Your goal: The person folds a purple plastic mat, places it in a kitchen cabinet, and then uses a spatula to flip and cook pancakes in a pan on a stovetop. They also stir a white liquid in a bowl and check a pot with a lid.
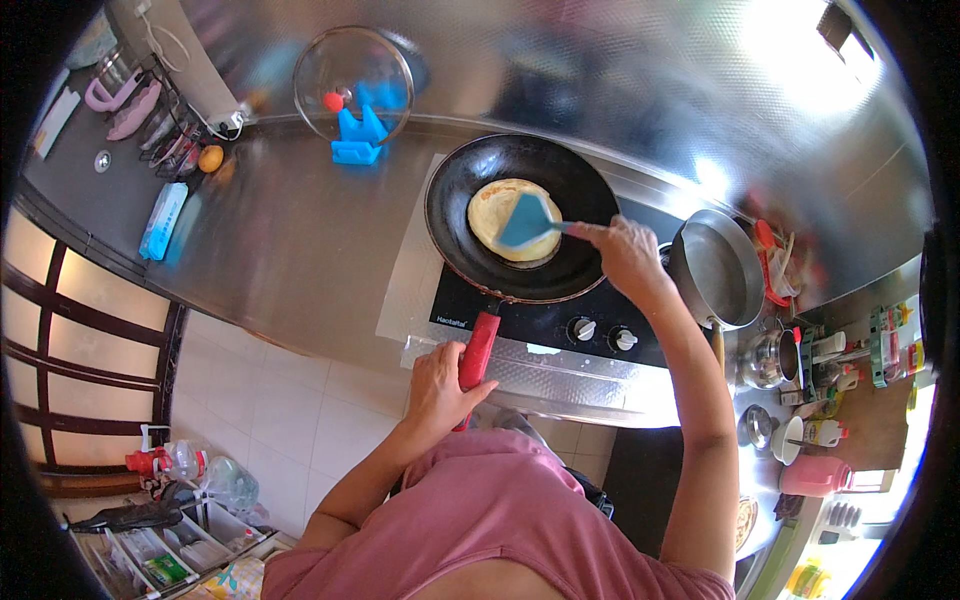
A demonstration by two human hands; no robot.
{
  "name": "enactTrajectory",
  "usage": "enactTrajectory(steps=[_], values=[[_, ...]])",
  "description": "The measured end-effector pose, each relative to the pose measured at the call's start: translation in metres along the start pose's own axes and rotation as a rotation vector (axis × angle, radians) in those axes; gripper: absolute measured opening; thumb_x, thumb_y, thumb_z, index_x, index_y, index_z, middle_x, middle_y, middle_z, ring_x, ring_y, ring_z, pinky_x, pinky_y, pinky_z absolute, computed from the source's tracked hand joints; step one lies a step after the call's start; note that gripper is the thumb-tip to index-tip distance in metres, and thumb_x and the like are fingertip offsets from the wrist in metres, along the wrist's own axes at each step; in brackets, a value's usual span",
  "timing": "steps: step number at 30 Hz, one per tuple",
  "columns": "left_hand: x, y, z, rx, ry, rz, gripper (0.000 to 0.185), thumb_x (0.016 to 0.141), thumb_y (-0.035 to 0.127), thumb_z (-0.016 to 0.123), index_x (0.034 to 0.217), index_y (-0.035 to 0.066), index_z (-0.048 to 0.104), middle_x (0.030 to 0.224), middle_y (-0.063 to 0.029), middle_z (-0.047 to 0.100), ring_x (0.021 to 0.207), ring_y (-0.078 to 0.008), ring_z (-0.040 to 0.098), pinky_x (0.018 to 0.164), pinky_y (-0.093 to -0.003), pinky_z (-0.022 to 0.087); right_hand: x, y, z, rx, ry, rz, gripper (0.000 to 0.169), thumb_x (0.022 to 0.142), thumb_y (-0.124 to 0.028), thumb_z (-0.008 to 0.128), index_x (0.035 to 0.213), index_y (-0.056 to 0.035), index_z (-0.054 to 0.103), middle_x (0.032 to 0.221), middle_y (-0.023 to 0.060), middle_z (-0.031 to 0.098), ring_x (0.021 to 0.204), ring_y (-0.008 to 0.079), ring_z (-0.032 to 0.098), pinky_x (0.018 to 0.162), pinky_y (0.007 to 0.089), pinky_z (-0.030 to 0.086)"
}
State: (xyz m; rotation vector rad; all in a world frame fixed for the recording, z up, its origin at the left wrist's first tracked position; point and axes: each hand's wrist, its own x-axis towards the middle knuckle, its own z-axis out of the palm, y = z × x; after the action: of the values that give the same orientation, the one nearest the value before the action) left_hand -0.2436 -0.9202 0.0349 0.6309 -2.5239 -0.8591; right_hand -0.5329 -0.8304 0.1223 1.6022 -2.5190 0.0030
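A black wok (585,176) rests on the black glass cooktop (525,326) with a round pale flatbread (491,214) in it. My left hand (442,386) holds the wok by its red handle (480,345). Gripped in my right hand (634,251) is a spatula with a blue-green blade (527,221); the blade is over the right part of the flatbread and hides some of it. Whether it presses on the bread, I cannot tell. The flatbread has light brown patches near its upper edge.
A deep metal pan (720,270) stands right of the wok, near my right forearm. Behind left, a glass lid (352,67) leans upright in a blue holder (355,152). A blue packet (163,221) and an orange fruit (211,158) lie far left. A steel pot (766,360) stands at right.
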Motion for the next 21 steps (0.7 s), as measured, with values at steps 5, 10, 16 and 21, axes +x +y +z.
enactTrajectory(steps=[5, 10, 16, 21], values=[[0.000, 0.002, 0.000, -0.021, 0.019, -0.013, 0.051, 0.065, 0.031, 0.079, 0.097, 0.003, 0.048, 0.085, -0.0140, 0.058, 0.078, -0.0321, 0.057, 0.070, -0.0435, 0.041, 0.008, -0.016, 0.006, 0.279, -0.001, 0.181, 0.028, 0.095, -0.021, 0.044, 0.114, -0.0245, 0.065, 0.084, 0.0147, 0.066, 0.075, 0.0319, 0.065, 0.065, 0.0424, 0.051], [0.000, 0.000, 0.003, -0.025, 0.010, 0.016, 0.058, 0.065, 0.032, 0.080, 0.103, 0.003, 0.047, 0.087, -0.0151, 0.058, 0.078, -0.0333, 0.058, 0.069, -0.0431, 0.042, 0.009, -0.025, 0.025, 0.250, -0.157, 0.065, 0.031, 0.092, -0.013, 0.047, 0.117, -0.0237, 0.063, 0.090, 0.0146, 0.067, 0.079, 0.0304, 0.066, 0.068, 0.0414, 0.052], [0.000, -0.002, -0.002, -0.053, 0.000, -0.011, 0.050, 0.065, 0.030, 0.079, 0.095, 0.004, 0.048, 0.083, -0.0141, 0.057, 0.075, -0.0325, 0.057, 0.068, -0.0430, 0.042, 0.017, -0.008, -0.022, 0.172, -0.022, 0.091, 0.029, 0.093, -0.016, 0.046, 0.112, -0.0265, 0.066, 0.080, 0.0127, 0.066, 0.073, 0.0282, 0.063, 0.064, 0.0393, 0.050], [0.003, -0.002, 0.001, -0.067, 0.025, 0.031, 0.049, 0.065, 0.030, 0.079, 0.093, 0.004, 0.047, 0.081, -0.0138, 0.057, 0.074, -0.0324, 0.056, 0.068, -0.0429, 0.041, 0.013, -0.017, 0.021, 0.311, -0.158, 0.110, 0.039, 0.088, -0.010, 0.047, 0.119, -0.0287, 0.061, 0.087, 0.0155, 0.067, 0.079, 0.0319, 0.066, 0.070, 0.0433, 0.051]])
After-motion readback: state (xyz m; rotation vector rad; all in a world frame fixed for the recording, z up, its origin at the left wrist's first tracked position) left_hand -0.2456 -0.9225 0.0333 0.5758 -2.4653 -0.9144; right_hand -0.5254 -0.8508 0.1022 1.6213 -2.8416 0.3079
